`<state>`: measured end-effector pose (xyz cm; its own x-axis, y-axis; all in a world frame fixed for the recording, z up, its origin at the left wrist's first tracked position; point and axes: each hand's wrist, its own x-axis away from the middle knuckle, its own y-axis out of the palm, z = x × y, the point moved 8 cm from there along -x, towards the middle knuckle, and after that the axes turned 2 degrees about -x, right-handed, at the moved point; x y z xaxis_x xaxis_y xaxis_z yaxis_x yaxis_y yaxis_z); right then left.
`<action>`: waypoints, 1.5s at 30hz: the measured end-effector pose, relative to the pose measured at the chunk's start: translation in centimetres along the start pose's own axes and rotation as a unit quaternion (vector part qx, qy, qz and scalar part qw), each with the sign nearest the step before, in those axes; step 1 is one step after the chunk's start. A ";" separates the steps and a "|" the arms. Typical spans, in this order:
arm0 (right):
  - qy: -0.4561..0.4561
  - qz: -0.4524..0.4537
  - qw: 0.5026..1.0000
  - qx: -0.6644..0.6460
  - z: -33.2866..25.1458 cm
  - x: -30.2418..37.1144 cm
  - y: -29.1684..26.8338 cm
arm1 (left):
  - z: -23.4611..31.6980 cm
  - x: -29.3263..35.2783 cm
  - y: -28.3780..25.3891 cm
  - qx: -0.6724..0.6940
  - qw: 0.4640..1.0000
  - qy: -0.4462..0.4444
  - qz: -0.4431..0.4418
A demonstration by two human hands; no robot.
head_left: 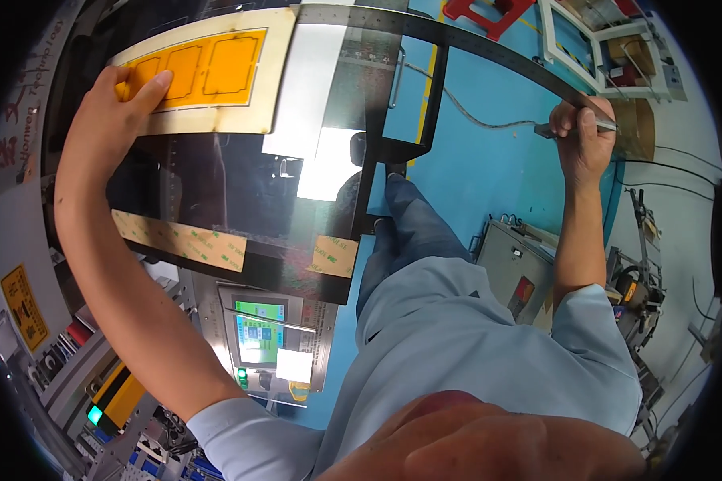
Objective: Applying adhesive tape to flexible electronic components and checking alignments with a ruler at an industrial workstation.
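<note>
An orange film sheet point(191, 74) with dark rectangular outlines lies on a cream board point(274, 76) at the upper left. My left hand point(104, 116) rests on the film's left end, thumb and forefinger apart; its other fingers are hidden. From the board's far right corner a long dark steel ruler point(489, 52) stretches out to the right. My right hand point(583, 140) is closed around the ruler's far end. A flat grey metal piece point(545, 129) also sticks out of that grip on both sides; its kind is unclear.
Below the board is a dark glossy plate point(225, 172) with tan tape strips point(186, 240) along its near edge. A control panel with a lit screen point(260, 329) stands nearer. A grey cabinet point(513, 260), a red stool point(493, 14) and a white frame point(569, 48) stand to the right.
</note>
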<state>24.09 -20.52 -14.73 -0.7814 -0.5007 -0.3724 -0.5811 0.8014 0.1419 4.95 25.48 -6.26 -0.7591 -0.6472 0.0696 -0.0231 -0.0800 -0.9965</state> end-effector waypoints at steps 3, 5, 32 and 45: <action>-0.001 0.009 1.000 0.007 0.2 0.3 -0.5 | 0.4 -0.5 0.6 0.020 1.000 0.016 -0.005; 0.003 0.013 1.000 0.006 0.3 0.4 -0.7 | -0.1 -1.2 1.1 0.017 0.999 0.004 -0.027; 0.009 -0.007 1.000 0.024 0.5 0.0 -0.6 | -1.7 -0.9 1.1 0.017 0.999 0.016 0.044; 0.000 -0.033 0.999 0.012 0.7 0.0 -0.9 | -7.2 -3.4 2.5 0.063 0.983 -0.072 0.156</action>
<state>24.79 -20.99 -15.52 -0.7419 -0.5519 -0.3809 -0.6253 0.7746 0.0955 2.79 32.98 -9.28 -0.6161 -0.7551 -0.2242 0.2838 0.0527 -0.9574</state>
